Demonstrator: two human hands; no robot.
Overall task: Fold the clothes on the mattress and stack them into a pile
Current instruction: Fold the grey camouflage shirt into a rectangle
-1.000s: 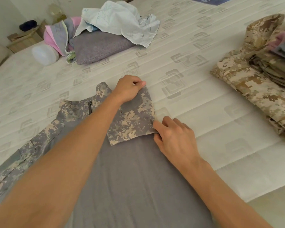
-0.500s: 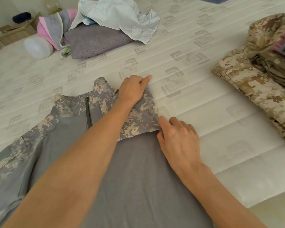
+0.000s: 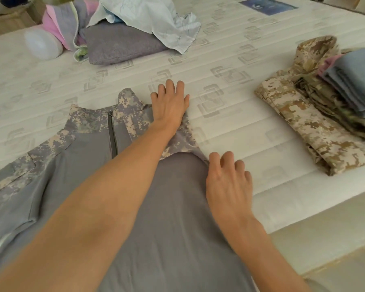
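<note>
Left hand [image 3: 170, 106] has flattened from a pinching grip onto the folded sleeve [image 3: 181, 142] — right hand [image 3: 228, 180] lifted slightly.

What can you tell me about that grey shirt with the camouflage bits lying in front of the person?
The grey soft-fabric shirt with digital-camouflage collar and sleeves lies flat, front up, on the white quilted mattress, zip part open. Its right-side sleeve is folded in over the chest. The left hand presses the fold flat; the right hand rests at its edge.

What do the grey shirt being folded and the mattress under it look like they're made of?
Shirt: the grey body looks like smooth, matte stretch knit, lying limp; the camouflage shoulders look like stiffer woven cloth, probably. Mattress: white quilted fabric with stitched lines and woven square patterns, slightly glossy.
</note>
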